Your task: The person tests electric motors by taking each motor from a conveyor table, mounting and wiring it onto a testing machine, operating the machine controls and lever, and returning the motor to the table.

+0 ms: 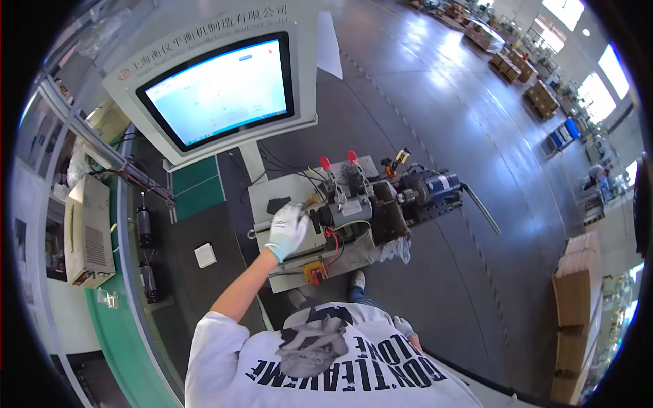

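My left hand (288,230), in a white glove with a pale blue-green cuff, reaches over the light grey top of a bench machine (266,193). Its fingers stretch forward with the thumb apart, and I see nothing held in them. Just beyond the fingertips lies a small black piece (277,204). To the right of the hand, a dark grey cylindrical motor part (352,211) is mounted below two toggle clamps with red handles (325,164). My right hand (403,325) hangs low beside my body, gloved and mostly hidden, so its fingers cannot be made out.
A large lit monitor (218,92) stands behind the machine. A blue drive motor (441,187) and a green bar (484,212) stick out to the right. An orange switch box (315,272) is on the near side. At left are a white square (205,256) and a beige instrument box (90,231).
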